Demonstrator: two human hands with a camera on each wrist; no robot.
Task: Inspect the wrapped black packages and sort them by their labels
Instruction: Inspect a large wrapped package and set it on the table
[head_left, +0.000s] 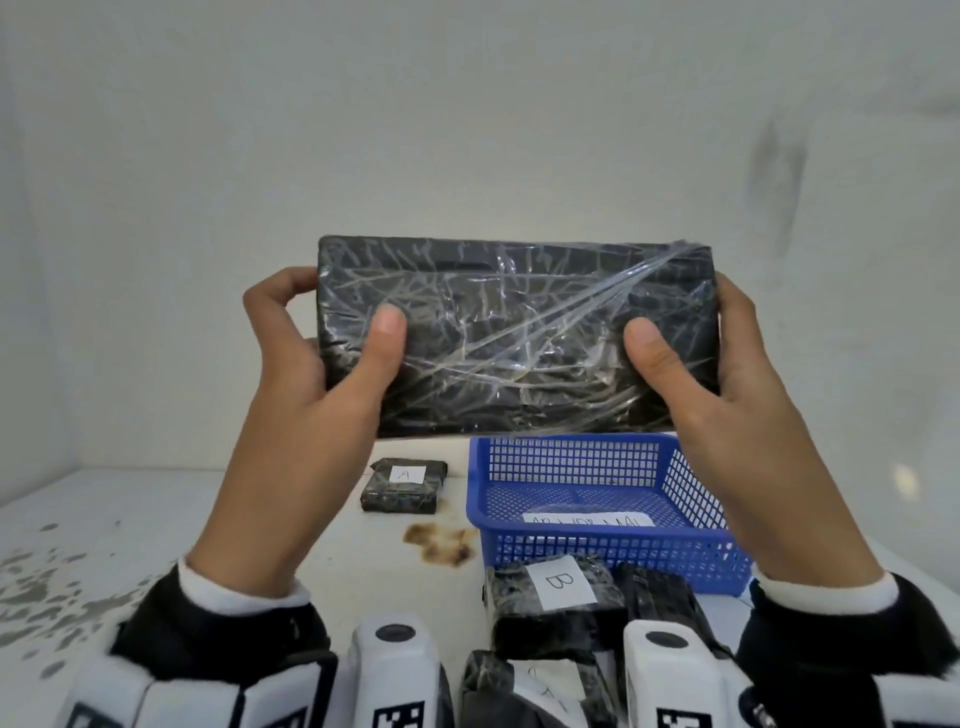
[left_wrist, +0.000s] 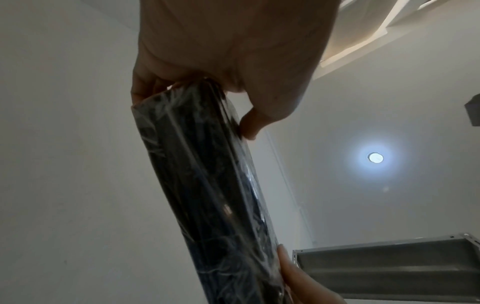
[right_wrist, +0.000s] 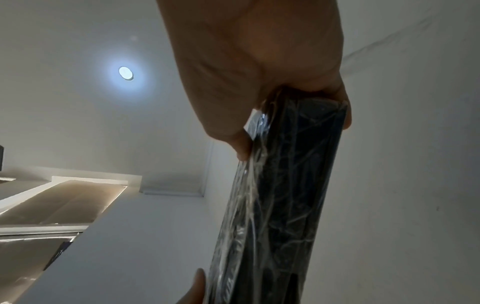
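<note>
Item: large black package, wrapped in clear film, which we hold upright in the air above the worktop, broad face toward us; no label shows on that face. Our left hand grips its left end, thumb on the front, fingers curled behind; our right hand grips the right end the same way.

Head view only: blue basket below the package, toward the right edge of the worktop, with a white slip inside, its writing too blurred to read. Small package labelled A lies just left of the basket. Package labelled B lies at the near edge, beside further black packages. A brown stain marks the surface.

Wrist views only: the package's narrow edge, seen from beneath, a round ceiling light, and a grey metal shelf.
</note>
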